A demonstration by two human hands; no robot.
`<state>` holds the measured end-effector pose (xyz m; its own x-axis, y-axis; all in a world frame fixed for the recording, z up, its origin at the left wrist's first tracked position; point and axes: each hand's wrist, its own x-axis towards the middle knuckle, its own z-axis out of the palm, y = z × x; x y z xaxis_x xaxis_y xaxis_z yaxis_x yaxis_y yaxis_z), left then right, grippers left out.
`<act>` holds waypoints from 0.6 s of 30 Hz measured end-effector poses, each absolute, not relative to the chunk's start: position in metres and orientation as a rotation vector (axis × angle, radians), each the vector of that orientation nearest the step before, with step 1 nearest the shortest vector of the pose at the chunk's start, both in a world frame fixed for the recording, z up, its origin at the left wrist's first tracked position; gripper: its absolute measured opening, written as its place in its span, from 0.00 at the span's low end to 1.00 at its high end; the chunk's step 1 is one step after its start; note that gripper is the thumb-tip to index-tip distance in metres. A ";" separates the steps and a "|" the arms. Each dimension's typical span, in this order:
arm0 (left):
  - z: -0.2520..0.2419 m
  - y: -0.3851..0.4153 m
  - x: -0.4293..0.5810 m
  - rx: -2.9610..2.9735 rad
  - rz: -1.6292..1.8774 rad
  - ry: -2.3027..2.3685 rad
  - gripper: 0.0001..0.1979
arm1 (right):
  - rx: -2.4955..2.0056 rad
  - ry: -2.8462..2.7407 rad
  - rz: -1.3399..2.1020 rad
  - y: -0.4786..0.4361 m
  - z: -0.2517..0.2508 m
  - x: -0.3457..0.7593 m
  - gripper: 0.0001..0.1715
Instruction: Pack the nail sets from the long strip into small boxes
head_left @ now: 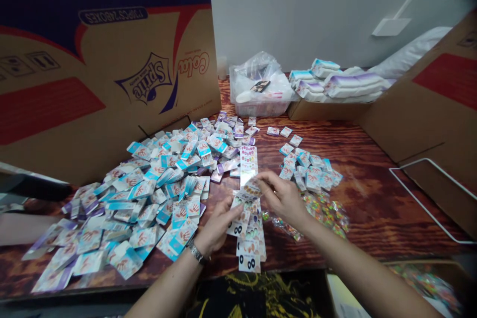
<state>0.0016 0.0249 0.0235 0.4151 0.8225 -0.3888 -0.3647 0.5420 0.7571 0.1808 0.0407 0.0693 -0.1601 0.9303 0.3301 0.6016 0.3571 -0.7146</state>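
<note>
Between both hands is a printed sticker strip (pixel 240 214) with rows of small round pictures. My left hand (pixel 218 223), with a watch on its wrist, grips the strip's left side, thumb on top. At its upper end, the fingers of my right hand (pixel 281 198) pinch the strip, which bends there. Under and below my hands lie overlapping sticker strips (pixel 249 262). Another strip (pixel 248 155) extends away from me behind my hands. Left of my left hand spreads a large heap of small blue, purple and white boxes (pixel 145 189).
Small boxes (pixel 315 171) form a lesser pile at right, beside bags of colourful pieces (pixel 328 213). A clear plastic tub (pixel 261 107) and wrapped packs (pixel 350 83) stand at the back. Large cartons (pixel 112 69) flank the wooden table (pixel 372 174). A white wire frame (pixel 428 203) lies right.
</note>
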 end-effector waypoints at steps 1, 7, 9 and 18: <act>0.023 0.024 0.000 0.677 0.782 0.823 0.19 | -1.358 -1.858 0.536 0.044 0.070 0.182 0.09; 0.013 0.025 0.000 0.710 0.817 0.880 0.14 | -1.278 -1.938 0.583 0.051 0.074 0.184 0.09; 0.012 0.027 0.003 0.671 0.860 0.914 0.14 | -1.192 -2.004 0.631 0.045 0.076 0.182 0.10; 0.026 0.031 0.011 0.379 0.893 0.898 0.15 | -0.863 -2.446 0.052 0.008 0.047 0.161 0.11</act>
<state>0.0115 0.0314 0.0264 0.3082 0.8013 -0.5127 -0.5079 0.5943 0.6236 0.1605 0.0084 0.0466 -0.6486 0.5919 0.4785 0.5709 0.7941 -0.2084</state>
